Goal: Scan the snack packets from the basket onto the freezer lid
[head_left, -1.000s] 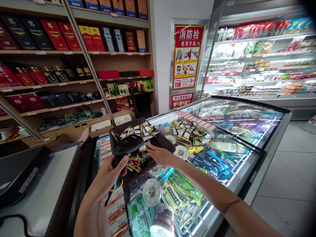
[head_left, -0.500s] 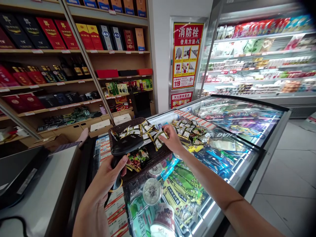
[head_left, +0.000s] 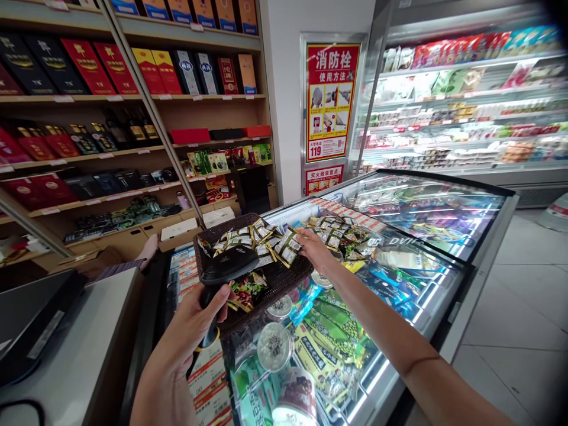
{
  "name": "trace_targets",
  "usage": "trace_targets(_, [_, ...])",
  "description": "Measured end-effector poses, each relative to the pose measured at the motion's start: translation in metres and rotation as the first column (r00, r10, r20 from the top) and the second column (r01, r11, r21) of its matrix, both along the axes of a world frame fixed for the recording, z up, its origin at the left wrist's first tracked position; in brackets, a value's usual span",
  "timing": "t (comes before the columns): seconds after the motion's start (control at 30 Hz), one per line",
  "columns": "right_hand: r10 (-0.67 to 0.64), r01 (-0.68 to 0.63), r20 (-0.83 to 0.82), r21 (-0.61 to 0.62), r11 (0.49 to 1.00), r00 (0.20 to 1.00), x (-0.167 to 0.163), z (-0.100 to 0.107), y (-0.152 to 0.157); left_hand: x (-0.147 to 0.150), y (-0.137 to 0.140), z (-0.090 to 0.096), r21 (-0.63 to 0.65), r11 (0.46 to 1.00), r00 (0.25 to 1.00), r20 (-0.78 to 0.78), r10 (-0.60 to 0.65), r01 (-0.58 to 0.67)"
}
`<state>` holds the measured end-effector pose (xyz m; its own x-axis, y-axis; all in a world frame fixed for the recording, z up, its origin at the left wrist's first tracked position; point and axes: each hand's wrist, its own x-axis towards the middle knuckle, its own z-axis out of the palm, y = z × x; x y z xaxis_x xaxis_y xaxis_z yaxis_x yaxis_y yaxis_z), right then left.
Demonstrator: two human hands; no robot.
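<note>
My left hand is wrapped round the handle of a black barcode scanner, its head pointing right over a dark woven basket. Between the fingers of my right hand is a small snack packet, its printed white-and-green face turned up above the basket's right side. Several similar packets lie inside the basket, along with a darker packet near the scanner. Another heap of packets rests on the freezer glass, just beyond my right hand.
The basket stands on a glass-topped chest freezer with ice creams under the glass. At left is a counter with a black device. Shelves of boxed goods line the back left; a refrigerated display stands at the back right. A person's arm shows beyond the counter.
My right hand has shifted slightly right, and the packet in it now lies turned with its printed face more fully visible. The scanner has stayed nearly in place.
</note>
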<state>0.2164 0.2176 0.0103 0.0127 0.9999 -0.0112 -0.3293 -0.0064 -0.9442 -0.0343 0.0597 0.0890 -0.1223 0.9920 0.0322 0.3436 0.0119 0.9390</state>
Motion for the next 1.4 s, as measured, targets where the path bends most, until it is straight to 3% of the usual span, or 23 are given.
trace_targets(0.1, [0.061, -0.069, -0.155, -0.045, 0.997, 0.986, -0.001, 0.006, -0.001, 0.002, -0.001, 0.001, -0.036, 0.999, 1.0, 0.009, -0.028, 0.028])
trace_targets(0.23, [0.061, -0.073, -0.227, -0.046, 0.996, 0.972, -0.002, 0.011, -0.004, 0.004, -0.001, 0.002, -0.053, 0.997, 0.999, 0.004, -0.054, 0.054])
trace_targets(0.6, [0.091, -0.107, -0.269, -0.047, 0.993, 0.959, -0.003, 0.005, -0.001, 0.006, 0.003, -0.009, -0.035, 0.987, 0.988, 0.018, -0.154, 0.155])
trace_targets(1.0, [0.071, -0.094, -0.321, -0.057, 0.994, 0.944, -0.006, 0.0, 0.001, 0.005, 0.002, -0.008, -0.033, 0.995, 0.995, -0.026, -0.097, 0.096])
trace_targets(1.07, [-0.011, -0.007, -0.372, -0.047, 0.999, 0.928, -0.004, -0.004, 0.008, 0.004, 0.003, -0.008, -0.037, 0.995, 0.995, -0.027, -0.097, 0.096])
trace_targets(1.13, [-0.205, 0.197, -0.449, -0.066, 0.978, 0.87, 0.004, -0.006, 0.017, 0.003, 0.003, -0.008, -0.039, 0.993, 0.994, -0.027, -0.11, 0.109])
trace_targets(1.23, [-0.544, 0.534, -0.512, -0.184, 0.825, 0.665, 0.031, -0.008, 0.035, 0.001, 0.003, -0.007, -0.037, 0.992, 0.991, -0.042, -0.125, 0.123])
trace_targets(1.3, [-0.639, 0.601, -0.483, -0.256, 0.757, 0.599, 0.049, -0.008, 0.046, 0.0, 0.003, -0.006, -0.029, 0.993, 0.991, -0.054, -0.12, 0.118])
trace_targets(1.4, [-0.604, 0.531, -0.408, -0.29, 0.796, 0.684, 0.054, -0.012, 0.053, 0.0, 0.002, -0.004, -0.021, 0.996, 0.994, -0.055, -0.093, 0.092])
